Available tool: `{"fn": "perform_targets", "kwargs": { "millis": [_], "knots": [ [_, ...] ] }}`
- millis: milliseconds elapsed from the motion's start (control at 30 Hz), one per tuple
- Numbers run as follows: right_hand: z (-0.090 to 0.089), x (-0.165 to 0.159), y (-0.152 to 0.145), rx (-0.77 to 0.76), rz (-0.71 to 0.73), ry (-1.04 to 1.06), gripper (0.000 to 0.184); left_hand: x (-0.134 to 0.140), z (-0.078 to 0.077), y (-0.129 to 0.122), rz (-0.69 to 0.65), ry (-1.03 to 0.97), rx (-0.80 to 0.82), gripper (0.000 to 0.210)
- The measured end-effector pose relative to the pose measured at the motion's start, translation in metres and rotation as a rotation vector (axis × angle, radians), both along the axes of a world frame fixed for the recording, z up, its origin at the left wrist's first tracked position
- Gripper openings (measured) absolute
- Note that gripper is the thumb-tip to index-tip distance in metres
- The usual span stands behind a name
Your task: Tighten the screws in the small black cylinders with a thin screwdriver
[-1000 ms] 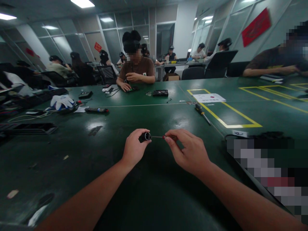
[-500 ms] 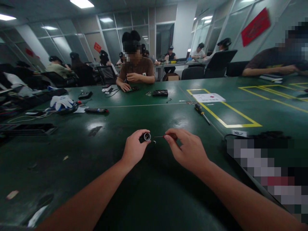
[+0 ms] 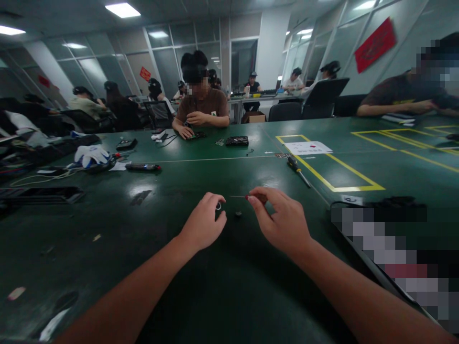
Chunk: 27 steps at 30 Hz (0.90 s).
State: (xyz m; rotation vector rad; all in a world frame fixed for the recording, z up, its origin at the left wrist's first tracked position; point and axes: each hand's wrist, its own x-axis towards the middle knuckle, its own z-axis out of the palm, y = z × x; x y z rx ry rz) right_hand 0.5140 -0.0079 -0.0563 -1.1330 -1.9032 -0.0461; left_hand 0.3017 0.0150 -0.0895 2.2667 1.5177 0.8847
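Head | pinched slim screwdriver (image 3: 247,197) in right hand (image 3: 283,217) | curled left hand (image 3: 202,220) round ringed cylinder (image 3: 218,206), couldn't tell whether gripped | likely needed firmer bracing

The left hand (image 3: 204,220) curls around a dark round part (image 3: 218,206) with a pale rim, most of it hidden behind the fingers. The right hand (image 3: 281,217) pinches a slim screwdriver (image 3: 247,197) by its red end, the thin shaft pointing toward the left hand without touching it. Between the hands sits a small dark piece (image 3: 238,214); whether it rests on the green table (image 3: 215,286) is hard to tell. Beyond the right hand lie a black-and-yellow screwdriver (image 3: 298,170) and, farther off, a white sheet (image 3: 307,147) overlapping a yellow outline (image 3: 353,189). Beyond and left of the left hand are a dark cylindrical tool (image 3: 143,167) and white gloves (image 3: 91,155). Straight across from the hands, a person (image 3: 202,105) handles a small dark item.
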Motion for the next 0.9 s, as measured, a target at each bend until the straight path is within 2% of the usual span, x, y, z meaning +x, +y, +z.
{"fn": "perform_targets", "kwargs": {
  "millis": [100, 267, 367, 533, 600, 700, 767, 900],
  "knots": [
    [0.000, 0.000, 0.001, 0.021, 0.003, 0.019, 0.013, 0.008, -0.003, 0.001, -0.037, 0.200, -0.064, 0.015],
    [0.000, -0.001, 0.002, 0.032, 0.014, 0.019, 0.013, 0.025, -0.010, 0.009, -0.073, 0.362, -0.081, 0.025],
    [-0.001, 0.000, 0.003, 0.032, 0.011, 0.017, 0.012, 0.032, -0.010, 0.015, -0.113, 0.396, -0.058, 0.017],
    [-0.001, 0.001, 0.004, 0.012, 0.010, 0.022, 0.012, 0.026, -0.008, 0.024, -0.137, 0.296, -0.036, 0.024],
    [-0.001, 0.001, 0.004, 0.009, 0.007, 0.031, 0.012, 0.014, -0.006, 0.029, -0.122, 0.205, -0.061, 0.027],
    [-0.001, 0.001, 0.004, -0.019, 0.008, 0.027, 0.012, -0.017, 0.000, 0.038, -0.054, -0.035, -0.151, 0.031],
    [-0.001, 0.001, 0.004, -0.040, 0.015, 0.021, 0.012, -0.046, 0.005, 0.045, 0.070, -0.196, -0.238, 0.032],
    [-0.002, 0.000, 0.004, -0.074, 0.028, 0.016, 0.013, -0.120, 0.011, 0.054, 0.366, -0.494, -0.279, 0.032]
  ]
}}
